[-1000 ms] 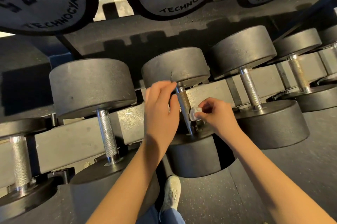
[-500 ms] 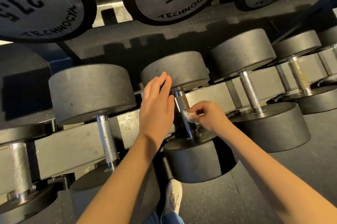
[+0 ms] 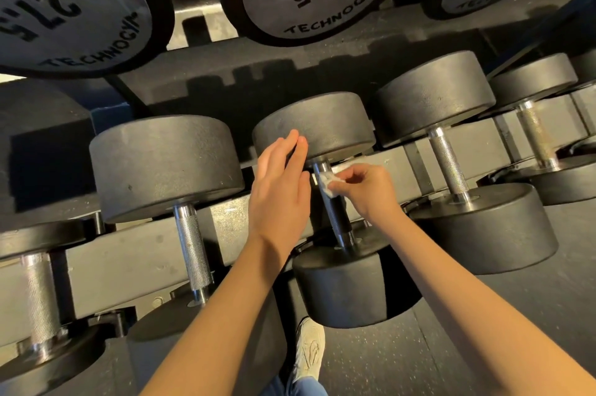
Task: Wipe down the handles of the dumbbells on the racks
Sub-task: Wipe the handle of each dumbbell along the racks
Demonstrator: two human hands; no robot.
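Our right hand (image 3: pixel 371 194) pinches the soft wipe (image 3: pixel 328 181) against the stiff handle's (image 3: pixel 337 215) top; our left hand (image 3: pixel 280 190), left of the handle, rests straight-fingered against the heavy dumbbell (image 3: pixel 329 121).

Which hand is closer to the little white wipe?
Right. The right hand pinches the wipe against the handle. The left hand is on the handle's other side, fingers straight.
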